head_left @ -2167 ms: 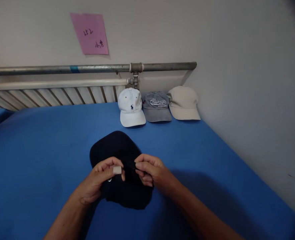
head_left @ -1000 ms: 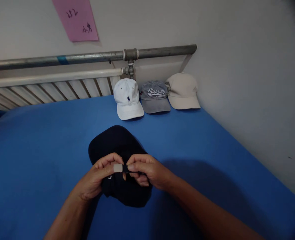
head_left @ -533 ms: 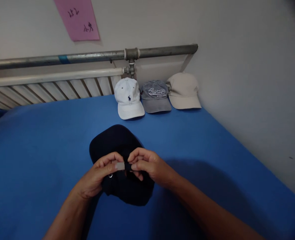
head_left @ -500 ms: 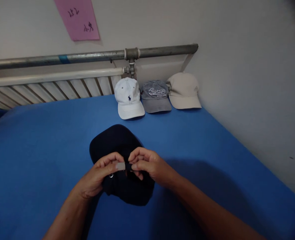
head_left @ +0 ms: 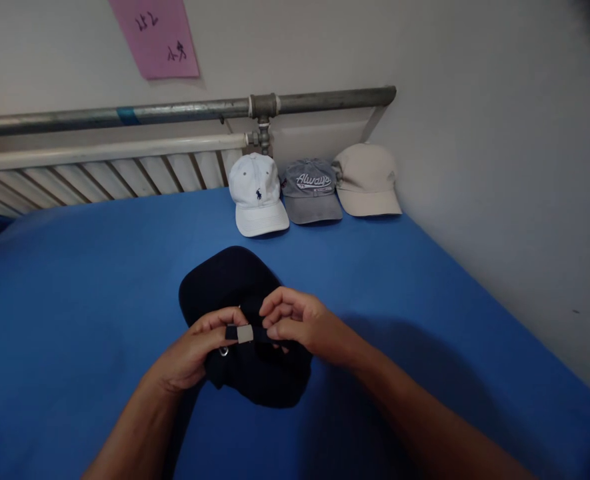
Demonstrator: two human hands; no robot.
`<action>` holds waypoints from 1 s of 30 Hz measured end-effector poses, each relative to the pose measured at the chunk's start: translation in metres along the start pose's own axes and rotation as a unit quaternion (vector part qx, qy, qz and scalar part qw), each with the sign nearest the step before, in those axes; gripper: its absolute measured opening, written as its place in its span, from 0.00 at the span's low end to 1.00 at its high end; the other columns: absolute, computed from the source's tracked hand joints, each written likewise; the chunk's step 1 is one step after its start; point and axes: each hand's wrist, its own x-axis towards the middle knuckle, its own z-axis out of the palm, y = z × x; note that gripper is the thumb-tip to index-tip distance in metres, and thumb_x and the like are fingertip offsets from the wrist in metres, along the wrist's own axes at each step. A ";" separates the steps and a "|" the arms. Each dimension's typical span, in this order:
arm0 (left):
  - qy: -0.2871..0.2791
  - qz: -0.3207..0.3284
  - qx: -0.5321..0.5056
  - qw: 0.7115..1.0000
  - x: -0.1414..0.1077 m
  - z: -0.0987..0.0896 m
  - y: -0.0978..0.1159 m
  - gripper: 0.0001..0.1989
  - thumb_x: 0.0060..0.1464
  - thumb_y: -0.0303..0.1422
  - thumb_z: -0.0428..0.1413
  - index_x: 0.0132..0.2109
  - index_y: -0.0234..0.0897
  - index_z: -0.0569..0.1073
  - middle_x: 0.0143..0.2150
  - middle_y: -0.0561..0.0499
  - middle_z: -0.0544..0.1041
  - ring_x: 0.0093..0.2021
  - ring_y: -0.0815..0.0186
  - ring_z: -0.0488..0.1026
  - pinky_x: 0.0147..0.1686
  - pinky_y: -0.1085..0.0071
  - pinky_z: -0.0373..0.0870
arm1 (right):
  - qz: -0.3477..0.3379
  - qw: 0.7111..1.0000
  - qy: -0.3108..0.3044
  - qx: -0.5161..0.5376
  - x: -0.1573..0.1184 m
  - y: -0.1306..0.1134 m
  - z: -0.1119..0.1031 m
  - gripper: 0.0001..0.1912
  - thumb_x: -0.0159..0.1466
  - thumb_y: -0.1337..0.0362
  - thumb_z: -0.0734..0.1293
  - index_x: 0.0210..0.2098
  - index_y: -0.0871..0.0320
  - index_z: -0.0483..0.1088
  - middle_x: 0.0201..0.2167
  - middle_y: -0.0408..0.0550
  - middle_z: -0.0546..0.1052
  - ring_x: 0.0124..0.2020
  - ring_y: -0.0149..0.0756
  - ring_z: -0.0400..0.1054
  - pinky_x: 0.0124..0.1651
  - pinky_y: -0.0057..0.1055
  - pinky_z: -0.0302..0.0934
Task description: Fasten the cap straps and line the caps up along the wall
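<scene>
A dark navy baseball cap [head_left: 259, 380] lies on the blue surface, its brim [head_left: 217, 280] pointing away from me and to the left. Across its back runs a dark strap with a shiny metal buckle [head_left: 245, 333]. My left hand [head_left: 199, 347] pinches the strap just left of the buckle, thumb on top. On the other side, my right hand [head_left: 299, 323] grips the strap between thumb and fingers. A small metal eyelet [head_left: 223, 351] shows below my left thumb. My right fingertips are partly hidden behind the strap.
Along the back stand a white cap [head_left: 259, 193], a grey cap [head_left: 311, 190] and a beige cap [head_left: 369, 177]. Behind them are a radiator [head_left: 109, 150] and a metal pipe [head_left: 185, 111]. A wall [head_left: 515, 200] bounds the right side.
The buckle has shifted slightly right, and more strap shows between it and my left thumb. My right hand has moved a little to the right along the strap.
</scene>
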 end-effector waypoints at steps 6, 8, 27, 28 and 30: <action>-0.022 0.000 0.034 0.999 0.001 0.002 -0.002 0.10 0.43 0.35 0.65 0.28 0.33 0.73 0.24 0.55 0.67 0.24 0.75 0.62 0.25 0.79 0.57 | -0.021 0.999 -0.020 -0.020 -0.002 0.001 0.002 0.10 0.52 0.74 0.66 0.33 0.57 0.68 0.26 0.38 0.72 0.25 0.25 0.66 0.32 0.25 0.62; -0.034 -0.002 0.044 0.998 0.001 0.002 -0.003 0.09 0.43 0.34 0.65 0.28 0.34 0.74 0.25 0.54 0.69 0.26 0.74 0.63 0.27 0.78 0.59 | -0.036 0.998 -0.024 -0.035 -0.003 0.001 0.005 0.09 0.53 0.74 0.66 0.33 0.57 0.68 0.27 0.38 0.72 0.26 0.25 0.66 0.33 0.26 0.62; -0.033 0.005 0.063 0.997 -0.003 0.001 -0.002 0.11 0.42 0.36 0.65 0.28 0.34 0.73 0.22 0.55 0.68 0.21 0.75 0.61 0.21 0.79 0.56 | -0.043 0.985 -0.048 -0.157 -0.015 -0.014 -0.007 0.10 0.55 0.71 0.66 0.37 0.56 0.70 0.32 0.41 0.73 0.34 0.29 0.67 0.37 0.27 0.60; -0.037 0.001 0.063 0.997 -0.003 0.001 -0.002 0.11 0.43 0.36 0.65 0.28 0.34 0.73 0.21 0.55 0.67 0.20 0.75 0.60 0.20 0.79 0.56 | -0.046 0.986 -0.048 -0.153 -0.015 -0.013 -0.006 0.10 0.55 0.72 0.66 0.37 0.56 0.70 0.32 0.41 0.73 0.34 0.29 0.67 0.37 0.27 0.60; -0.040 -0.008 0.063 0.997 -0.003 0.002 -0.002 0.11 0.44 0.37 0.64 0.27 0.34 0.72 0.20 0.56 0.67 0.20 0.75 0.59 0.19 0.79 0.55 | -0.051 0.987 -0.048 -0.148 -0.014 -0.013 -0.005 0.10 0.55 0.73 0.66 0.36 0.56 0.70 0.31 0.41 0.73 0.34 0.29 0.67 0.38 0.28 0.61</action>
